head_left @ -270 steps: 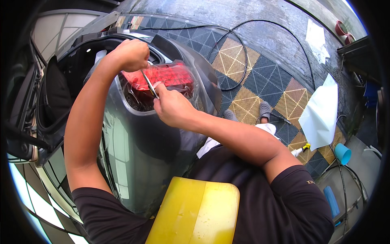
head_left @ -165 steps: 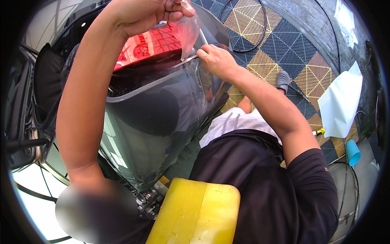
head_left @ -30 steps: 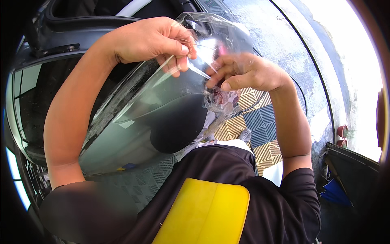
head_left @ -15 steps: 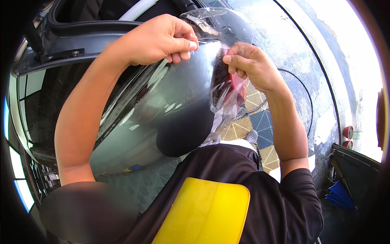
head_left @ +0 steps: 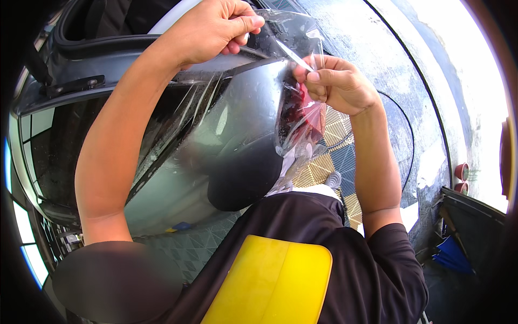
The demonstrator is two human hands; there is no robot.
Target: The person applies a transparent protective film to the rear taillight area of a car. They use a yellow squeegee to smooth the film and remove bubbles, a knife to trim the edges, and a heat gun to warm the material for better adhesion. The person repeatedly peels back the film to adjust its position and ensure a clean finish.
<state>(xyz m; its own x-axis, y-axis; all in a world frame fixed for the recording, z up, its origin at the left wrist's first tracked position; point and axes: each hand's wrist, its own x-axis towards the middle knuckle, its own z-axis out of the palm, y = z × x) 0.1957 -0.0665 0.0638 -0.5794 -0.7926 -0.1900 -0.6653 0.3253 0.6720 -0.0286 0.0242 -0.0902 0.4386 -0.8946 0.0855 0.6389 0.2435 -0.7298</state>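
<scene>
A sheet of clear plastic film (head_left: 300,29) stretches between my raised hands over the rear corner of a dark grey car panel (head_left: 245,100). My left hand (head_left: 216,27), at the top, is closed in a pinch on the film's edge. To the right, my right hand (head_left: 342,83) pinches another part, with a bright white streak running up from its fingertips; I cannot tell if it is a fold or glare. Loose, crumpled film hangs below the right hand in front of a red light (head_left: 308,113). Creases in the film run from the left hand toward the dark window (head_left: 70,143).
A flat yellow plate (head_left: 275,281) shows in front of my dark shirt. An open car edge with a hinge (head_left: 81,86) lies at upper left. Patterned floor tiles (head_left: 345,162), a black hose (head_left: 410,132), small pots (head_left: 461,173) and a blue umbrella-like thing (head_left: 453,254) are at right.
My left hand has moved up with the film, lifting it higher off the panel. The right hand has shifted slightly right and down, and the white streak now shows by its fingers.
</scene>
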